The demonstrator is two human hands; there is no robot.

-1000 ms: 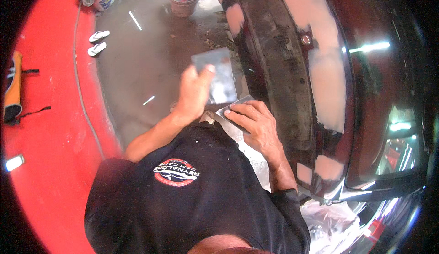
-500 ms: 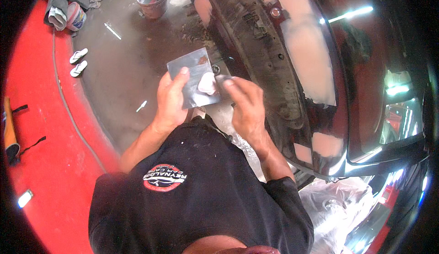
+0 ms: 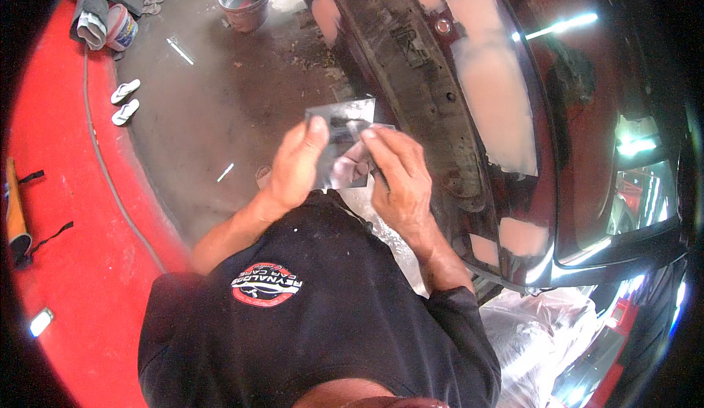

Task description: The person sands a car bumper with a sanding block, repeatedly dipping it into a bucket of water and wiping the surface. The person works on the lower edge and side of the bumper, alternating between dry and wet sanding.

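My left hand (image 3: 297,158) grips a square metal plate (image 3: 337,120), its thumb over the near left edge, with a smear of pinkish paste on the plate's face. My right hand (image 3: 397,177) holds a thin flat spreader (image 3: 385,128), fingertips pressing on it against the plate's right side; its outline is partly hidden and blurred. Both hands are just above my black shirt (image 3: 308,349). Beside them on the right is a dark red car body (image 3: 579,151) with large pale filler patches (image 3: 495,107) and a bare dark recessed strip.
A grey bucket (image 3: 244,4) stands at the top, a white tub (image 3: 121,30) with cloths (image 3: 92,23) at the upper left. White flip-flops (image 3: 126,91) and a cable (image 3: 99,158) lie by the red surface (image 3: 66,276). Plastic sheeting (image 3: 535,342) is at the lower right.
Since half a second ago the plate has moved right and tilted, and its white blob now looks spread into a pinkish smear. My left hand followed rightward; my right fingers lie closer over the plate.
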